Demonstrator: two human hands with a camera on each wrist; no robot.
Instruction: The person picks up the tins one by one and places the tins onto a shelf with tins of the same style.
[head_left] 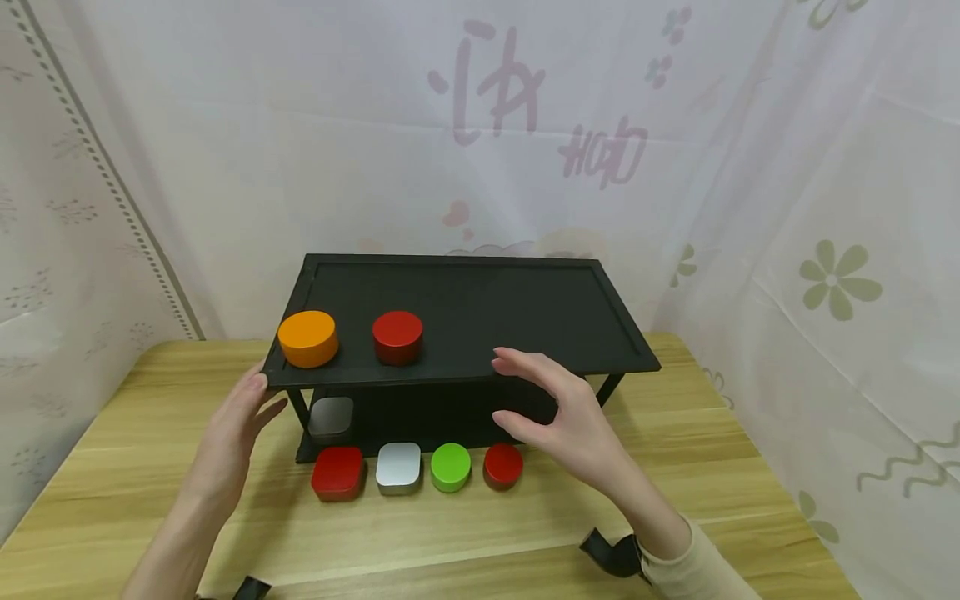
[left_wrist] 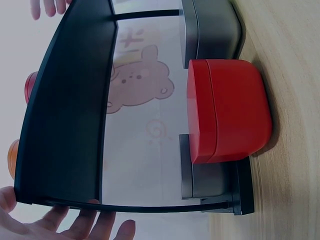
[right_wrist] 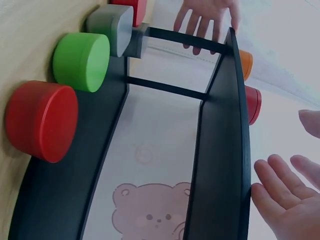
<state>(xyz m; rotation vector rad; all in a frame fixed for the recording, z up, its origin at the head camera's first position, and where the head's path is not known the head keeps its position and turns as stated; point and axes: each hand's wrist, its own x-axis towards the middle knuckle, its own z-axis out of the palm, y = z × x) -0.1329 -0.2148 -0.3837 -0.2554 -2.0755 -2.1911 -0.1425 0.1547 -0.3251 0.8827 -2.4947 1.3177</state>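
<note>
Landmark: black two-tier rack (head_left: pixel 495 308) on the worktop (head_left: pixel 420 550), long axis running left to right across the person's front. Left hand (head_left: pixel 232 433): touches the rack's front left corner, fingers extended; no firm grip is evident. Right hand (head_left: pixel 577 421): empty, thumb and fingers spread apart, at the rack's front edge, right of its middle. Governing relation, as judged: the lower round red tin (head_left: pixel 503 467) stands in front of the rack, lower than the right hand and much nearer to it than to the left. Leftward along the rack's front follow the green round tin (head_left: pixel 451 467), silver square tin (head_left: pixel 399 468) and red square tin (head_left: pixel 338 474). The rack's top carries the orange round tin (head_left: pixel 309 339) near its front left corner and, right of that, the upper round red tin (head_left: pixel 398 337); its lower tier carries a grey square tin (head_left: pixel 331 419) at the left end
</note>
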